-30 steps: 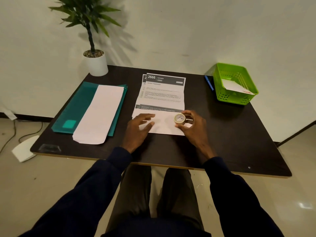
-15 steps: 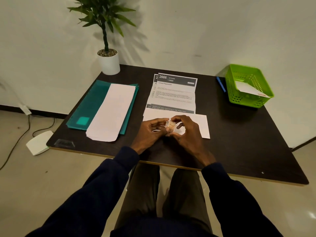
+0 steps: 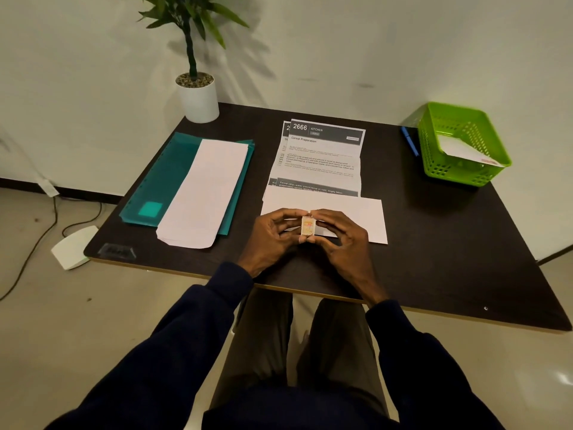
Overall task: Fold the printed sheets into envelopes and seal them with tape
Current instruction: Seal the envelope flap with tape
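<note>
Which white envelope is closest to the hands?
The lone envelope beneath the left hand and right hand; others lie on the teal folder or in the green basket.

The bench (image 3: 434,259) top is dark and matt. The printed sheets (image 3: 325,156) and envelope (image 3: 366,218) are matt white paper. The folder (image 3: 167,181) is slightly shiny teal plastic, the basket (image 3: 459,173) perforated green plastic. The tape roll (image 3: 308,227) and plant pot (image 3: 198,100) look smooth.
</note>
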